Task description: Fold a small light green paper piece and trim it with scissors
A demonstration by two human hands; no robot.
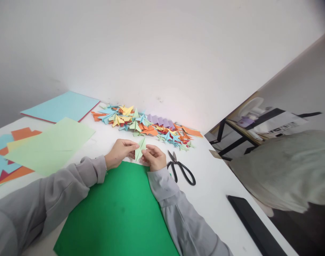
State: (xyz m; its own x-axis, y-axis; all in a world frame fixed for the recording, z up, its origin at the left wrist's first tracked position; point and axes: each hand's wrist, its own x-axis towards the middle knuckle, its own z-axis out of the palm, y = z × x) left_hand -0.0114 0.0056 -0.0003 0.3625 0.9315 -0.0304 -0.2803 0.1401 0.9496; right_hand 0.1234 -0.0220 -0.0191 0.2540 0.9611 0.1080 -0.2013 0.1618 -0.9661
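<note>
A small piece of light green folded paper [140,149], long and pointed with a crease down its middle, is held up between both hands. My left hand [120,152] pinches its left edge between thumb and fingers. On the other side, my right hand [154,156] grips the right edge, fingers curled. Beneath the wrists lies a large green sheet [117,209] on the white table. Just beyond the hands spreads a heap of folded paper pieces [135,121] in several colours. Black-handled scissors [178,167] lie with blades parted, to the right of my right hand.
At the left are a pale green sheet [53,145], coloured paper scraps [5,160] and a light blue sheet [63,106]. A black flat object [253,224] lies along the right table edge. Beyond that edge are a person's clothed body [285,167] and a black-framed shelf [239,131].
</note>
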